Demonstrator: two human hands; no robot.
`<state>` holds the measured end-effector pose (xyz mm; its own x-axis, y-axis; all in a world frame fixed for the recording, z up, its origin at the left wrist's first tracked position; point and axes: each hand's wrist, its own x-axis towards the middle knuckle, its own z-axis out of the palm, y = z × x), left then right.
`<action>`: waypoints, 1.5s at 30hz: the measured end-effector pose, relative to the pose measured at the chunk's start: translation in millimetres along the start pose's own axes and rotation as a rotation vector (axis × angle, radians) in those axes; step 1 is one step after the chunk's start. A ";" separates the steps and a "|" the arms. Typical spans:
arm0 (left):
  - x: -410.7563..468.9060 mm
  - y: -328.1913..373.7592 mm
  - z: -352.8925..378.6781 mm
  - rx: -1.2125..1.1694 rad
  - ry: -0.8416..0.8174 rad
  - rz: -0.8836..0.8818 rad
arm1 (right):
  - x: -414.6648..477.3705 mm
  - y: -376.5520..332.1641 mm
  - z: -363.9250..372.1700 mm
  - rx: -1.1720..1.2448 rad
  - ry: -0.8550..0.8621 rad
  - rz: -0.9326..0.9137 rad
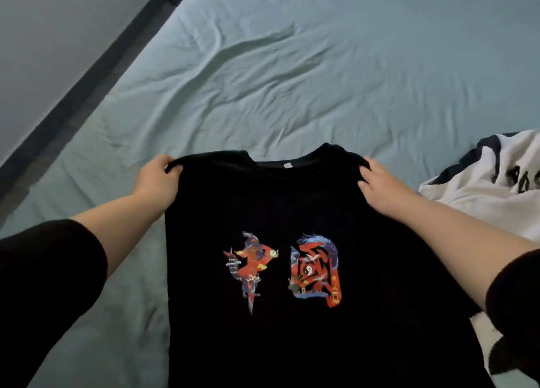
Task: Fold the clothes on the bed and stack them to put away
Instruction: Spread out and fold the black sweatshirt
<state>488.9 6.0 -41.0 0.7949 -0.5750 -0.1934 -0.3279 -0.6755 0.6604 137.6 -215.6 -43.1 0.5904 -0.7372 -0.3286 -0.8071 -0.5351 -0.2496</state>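
The left grip point(157, 180) and right grip point(377, 183) each clench a shoulder of the black T-shirt point(292, 200), spread print-up over the near bed point(292, 66). A crumpled white garment point(482, 189) lies just beside the right forearm.

Both arms are stretching forward
left hand point(157, 180) and right hand point(377, 183) are each gripping the black tee point(292, 206), fingers curled.
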 end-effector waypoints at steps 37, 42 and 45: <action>-388.8 -128.6 18.9 -0.511 -0.304 -0.661 | -332.9 -197.2 173.2 0.524 -0.251 0.056; -396.4 -119.1 0.3 -0.695 -0.208 -0.740 | -342.2 -212.7 177.1 0.452 -0.528 0.094; -396.1 -118.8 -20.0 -0.740 -0.084 -0.710 | -338.6 -209.2 174.2 0.514 -0.608 0.120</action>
<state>223.2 323.2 -28.3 0.6352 -0.2042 -0.7449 0.6226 -0.4353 0.6503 107.9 217.8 -38.3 0.5203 -0.3452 -0.7811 -0.8479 -0.1003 -0.5205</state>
